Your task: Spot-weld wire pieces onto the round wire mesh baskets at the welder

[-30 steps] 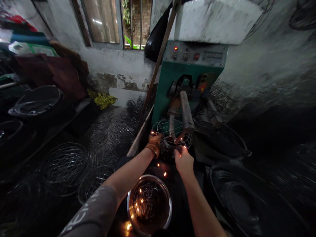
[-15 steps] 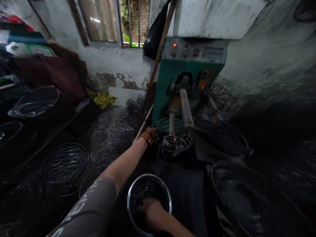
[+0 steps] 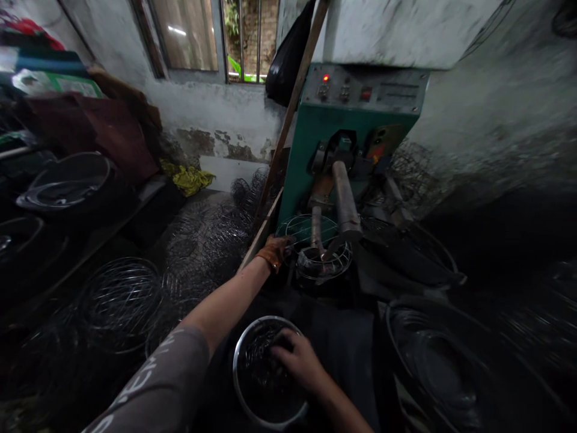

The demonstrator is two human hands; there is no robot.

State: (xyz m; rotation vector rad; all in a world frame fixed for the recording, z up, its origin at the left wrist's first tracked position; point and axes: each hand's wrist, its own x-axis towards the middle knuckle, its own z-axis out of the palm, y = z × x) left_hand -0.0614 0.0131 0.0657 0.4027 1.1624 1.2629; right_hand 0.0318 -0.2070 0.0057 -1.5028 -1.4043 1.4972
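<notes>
Right hand (image 3: 297, 361) over bowl (image 3: 235, 364): fingers curled above wire pieces (image 3: 258, 356), hold unclear. Beyond bowl, left hand (image 3: 278, 245) grips wire grid (image 3: 301, 227)

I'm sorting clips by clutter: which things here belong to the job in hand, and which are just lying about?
Apparently in use:
left hand, at the wire frame
right hand, at the metal bowl of thin dark pieces
green machine

Seemingly just lying about:
crumpled yellow sheet
black bag
white panel
</notes>
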